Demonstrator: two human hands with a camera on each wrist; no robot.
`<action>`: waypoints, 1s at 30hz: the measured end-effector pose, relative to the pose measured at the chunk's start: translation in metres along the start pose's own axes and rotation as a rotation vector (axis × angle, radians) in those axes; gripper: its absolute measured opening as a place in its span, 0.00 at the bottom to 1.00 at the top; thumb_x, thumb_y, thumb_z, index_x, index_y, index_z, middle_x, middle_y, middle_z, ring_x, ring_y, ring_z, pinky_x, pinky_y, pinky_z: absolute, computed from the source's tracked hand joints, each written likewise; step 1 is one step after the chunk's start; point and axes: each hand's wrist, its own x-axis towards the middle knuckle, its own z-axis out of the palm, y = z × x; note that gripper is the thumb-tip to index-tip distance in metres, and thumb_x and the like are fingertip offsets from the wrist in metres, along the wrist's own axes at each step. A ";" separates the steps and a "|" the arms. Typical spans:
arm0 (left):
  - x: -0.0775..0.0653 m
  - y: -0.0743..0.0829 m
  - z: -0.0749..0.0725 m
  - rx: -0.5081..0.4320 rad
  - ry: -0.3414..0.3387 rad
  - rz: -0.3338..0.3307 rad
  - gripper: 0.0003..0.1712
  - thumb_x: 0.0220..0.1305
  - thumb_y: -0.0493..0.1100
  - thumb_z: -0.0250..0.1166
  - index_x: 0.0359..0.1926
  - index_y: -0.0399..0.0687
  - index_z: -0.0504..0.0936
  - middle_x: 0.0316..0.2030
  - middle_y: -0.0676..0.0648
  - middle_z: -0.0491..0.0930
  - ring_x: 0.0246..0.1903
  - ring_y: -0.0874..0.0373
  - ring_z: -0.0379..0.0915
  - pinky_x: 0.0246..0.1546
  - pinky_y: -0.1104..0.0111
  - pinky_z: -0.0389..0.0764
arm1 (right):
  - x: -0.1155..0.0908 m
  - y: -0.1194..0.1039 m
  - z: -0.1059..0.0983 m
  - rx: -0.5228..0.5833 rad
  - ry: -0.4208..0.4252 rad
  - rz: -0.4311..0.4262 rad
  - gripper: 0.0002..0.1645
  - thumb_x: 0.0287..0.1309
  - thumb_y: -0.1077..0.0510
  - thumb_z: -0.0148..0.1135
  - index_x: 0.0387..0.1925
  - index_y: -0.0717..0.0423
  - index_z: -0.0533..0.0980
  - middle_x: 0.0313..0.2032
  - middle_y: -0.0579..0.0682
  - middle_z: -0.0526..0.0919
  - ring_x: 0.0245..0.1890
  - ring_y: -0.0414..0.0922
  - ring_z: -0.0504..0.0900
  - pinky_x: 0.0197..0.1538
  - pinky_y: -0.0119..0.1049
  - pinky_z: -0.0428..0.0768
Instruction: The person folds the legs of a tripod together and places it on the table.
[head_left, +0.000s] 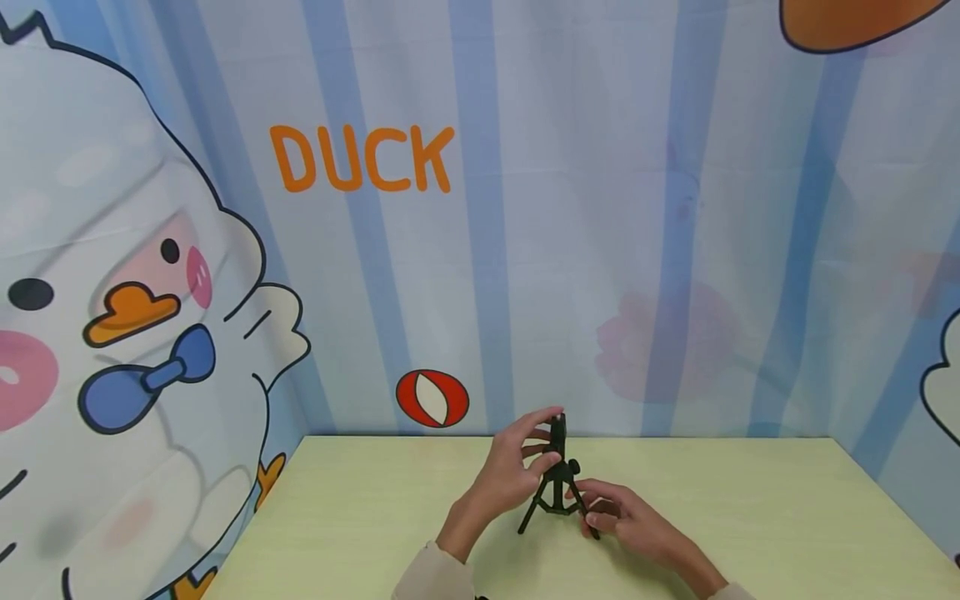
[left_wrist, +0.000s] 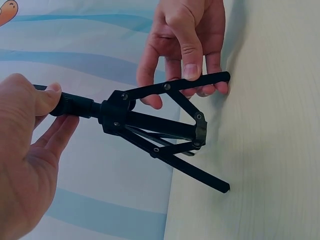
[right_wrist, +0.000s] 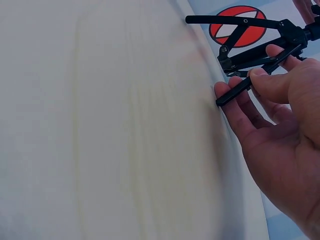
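A small black tripod (head_left: pixel 557 492), its legs spread and braced by hinged struts, is held upright between both hands over the table. At its top, my left hand (head_left: pixel 510 467) grips the head and upper column, thumb on one side and fingers on the other. Lower down, my right hand (head_left: pixel 626 521) pinches one leg (right_wrist: pixel 235 91) between thumb and fingers. A second leg (left_wrist: pixel 200 178) slants out free in the left wrist view. Part of the tripod's head is hidden by the left hand. Whether the feet touch the table I cannot tell.
Under the hands lies a pale yellow-green table (head_left: pixel 360 500). Behind it hangs a blue-striped curtain (head_left: pixel 570 208) printed with a large duck, the word DUCK and a red ball. At the bottom edge, a small dark object (head_left: pixel 482 597) shows beside the left sleeve.
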 end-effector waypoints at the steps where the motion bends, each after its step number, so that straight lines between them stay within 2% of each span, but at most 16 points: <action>1: 0.000 0.000 0.000 0.000 0.001 -0.002 0.39 0.68 0.24 0.64 0.75 0.55 0.69 0.67 0.47 0.74 0.57 0.53 0.79 0.57 0.69 0.81 | 0.000 0.000 0.001 -0.001 0.006 -0.001 0.27 0.75 0.69 0.53 0.71 0.75 0.64 0.48 0.74 0.79 0.42 0.54 0.84 0.49 0.36 0.81; 6: 0.000 -0.002 0.000 -0.004 0.011 -0.003 0.39 0.68 0.24 0.65 0.75 0.56 0.70 0.67 0.47 0.75 0.56 0.52 0.80 0.56 0.67 0.81 | 0.002 0.003 0.003 -0.026 0.037 -0.037 0.26 0.74 0.70 0.53 0.69 0.76 0.66 0.52 0.73 0.79 0.42 0.54 0.85 0.48 0.36 0.82; 12: 0.001 -0.002 0.000 -0.010 0.011 -0.001 0.39 0.68 0.24 0.64 0.75 0.55 0.70 0.67 0.47 0.75 0.56 0.52 0.80 0.57 0.67 0.81 | 0.005 0.008 0.008 -0.050 0.074 -0.087 0.22 0.72 0.71 0.55 0.65 0.70 0.72 0.46 0.74 0.79 0.40 0.56 0.85 0.47 0.36 0.82; 19: 0.000 -0.003 0.000 -0.008 0.015 -0.009 0.39 0.68 0.24 0.65 0.75 0.55 0.70 0.67 0.47 0.75 0.56 0.52 0.80 0.56 0.68 0.81 | 0.006 0.005 0.012 -0.071 0.111 -0.084 0.22 0.71 0.70 0.56 0.65 0.67 0.73 0.43 0.71 0.80 0.39 0.57 0.84 0.48 0.34 0.80; 26: 0.001 -0.004 -0.001 -0.018 0.013 -0.001 0.39 0.68 0.24 0.64 0.75 0.55 0.70 0.67 0.47 0.75 0.57 0.51 0.80 0.57 0.67 0.81 | 0.007 0.005 0.013 -0.063 0.128 -0.075 0.23 0.71 0.71 0.56 0.65 0.68 0.73 0.47 0.70 0.80 0.40 0.57 0.85 0.45 0.38 0.84; 30: 0.001 -0.005 -0.001 -0.019 0.008 0.003 0.39 0.69 0.24 0.64 0.75 0.56 0.69 0.67 0.46 0.75 0.57 0.51 0.79 0.57 0.67 0.81 | 0.008 0.005 0.013 -0.062 0.132 -0.046 0.24 0.70 0.72 0.57 0.66 0.67 0.73 0.49 0.68 0.80 0.41 0.57 0.85 0.46 0.37 0.83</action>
